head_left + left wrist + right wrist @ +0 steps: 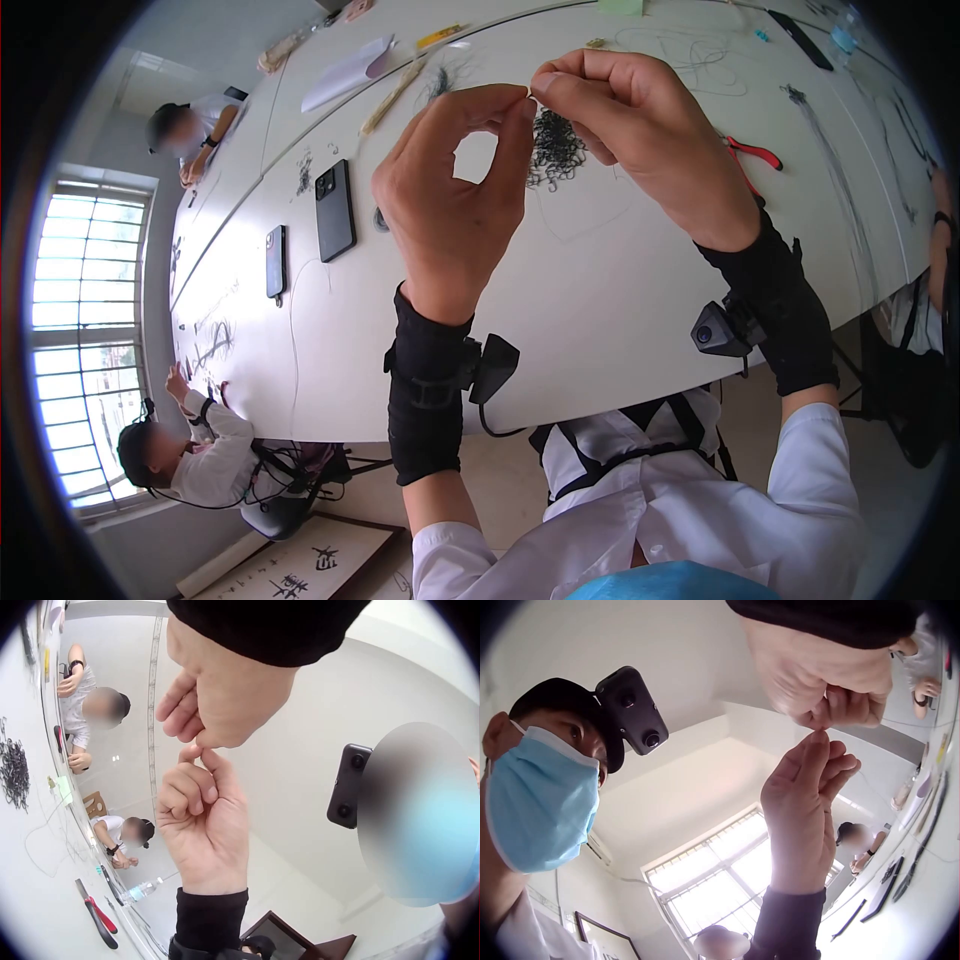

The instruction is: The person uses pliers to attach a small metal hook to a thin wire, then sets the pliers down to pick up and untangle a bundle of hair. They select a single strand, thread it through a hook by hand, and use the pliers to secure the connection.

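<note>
Both hands are raised over the white table [600, 300], fingertips meeting. My left hand [440, 215] pinches with thumb and index finger, which form a ring. Against it, my right hand [665, 145] pinches too, thumb on its bent index finger. A tiny pale speck [529, 92] shows where the fingertips meet; its kind cannot be told, and the fingers mostly hide it. In the left wrist view, the left hand [236, 697] is above the right hand [206, 817]. Below the hands lies a pile of small curled black pieces [557, 150].
Red-handled pliers [757, 153] lie right of the pile. Two phones, a larger one [336, 210] and a smaller one [276, 262], are at the left. Thin dark strands [835, 165] stretch along the right side. A bottle [846, 30] stands at the far right; other people sit around the table.
</note>
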Demonstrator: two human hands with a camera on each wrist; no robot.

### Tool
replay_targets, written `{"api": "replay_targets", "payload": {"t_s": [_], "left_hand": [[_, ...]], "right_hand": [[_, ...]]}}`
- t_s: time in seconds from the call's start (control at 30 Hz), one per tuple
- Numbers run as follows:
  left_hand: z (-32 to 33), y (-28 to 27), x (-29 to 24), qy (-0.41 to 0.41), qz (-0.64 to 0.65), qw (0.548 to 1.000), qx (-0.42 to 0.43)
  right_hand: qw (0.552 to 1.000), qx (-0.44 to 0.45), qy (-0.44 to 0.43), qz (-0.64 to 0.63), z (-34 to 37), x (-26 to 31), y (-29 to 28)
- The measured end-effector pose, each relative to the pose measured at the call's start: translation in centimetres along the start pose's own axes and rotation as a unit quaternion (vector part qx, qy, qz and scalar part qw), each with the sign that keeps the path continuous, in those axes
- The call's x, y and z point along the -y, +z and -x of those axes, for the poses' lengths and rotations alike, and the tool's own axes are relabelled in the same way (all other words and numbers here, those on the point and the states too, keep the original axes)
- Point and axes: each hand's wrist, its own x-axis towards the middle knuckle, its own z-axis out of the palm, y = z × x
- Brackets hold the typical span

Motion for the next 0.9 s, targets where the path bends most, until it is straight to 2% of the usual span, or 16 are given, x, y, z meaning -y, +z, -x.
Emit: {"api": "replay_targets", "payload": {"t_s": [0.1,0.2,0.4,0.5,0.6,0.7,0.77,0.8,0.9], "left_hand": [[-0.1,0.0,-0.4,-0.009,-0.011,1.0,0.002],[0.0,-0.5,-1.0,-0.044,-0.029,0.998,0.045],[-0.2,-1.0,-1.3,-0.162,0.098,0.982,-0.009],[-0.4,-1.3,-1.3,-0.182,0.127,0.975,-0.01],[-0.3,-1.1,-0.8,-0.168,0.096,0.981,-0.018],[-0.3,-1.0,-0.1,-0.073,0.001,0.997,0.017],[-0.3,-1.0,-0.2,-0.042,-0.011,0.997,0.056],[-0.3,-1.0,-0.3,-0.027,-0.017,0.997,0.074],[-0.3,-1.1,-0.9,-0.049,-0.002,0.991,0.122]], "right_hand": [[1.0,0.002,-0.004,0.012,-0.1,-0.2,-0.1],[1.0,0.002,-0.014,0.021,-0.1,-0.3,-0.1],[1.0,0.013,-0.01,-0.015,-0.1,-0.8,0.3],[0.999,0.024,-0.027,0.007,-0.3,-1.4,0.7],[0.993,0.015,-0.09,0.07,0.1,-1.4,1.1],[0.975,0.002,-0.145,0.171,0.7,0.0,0.9],[0.955,-0.016,-0.185,0.231,0.7,1.0,0.2],[0.952,-0.019,-0.179,0.246,0.5,1.1,-0.2],[0.972,-0.004,-0.138,0.19,-0.6,0.2,-1.0]]}}
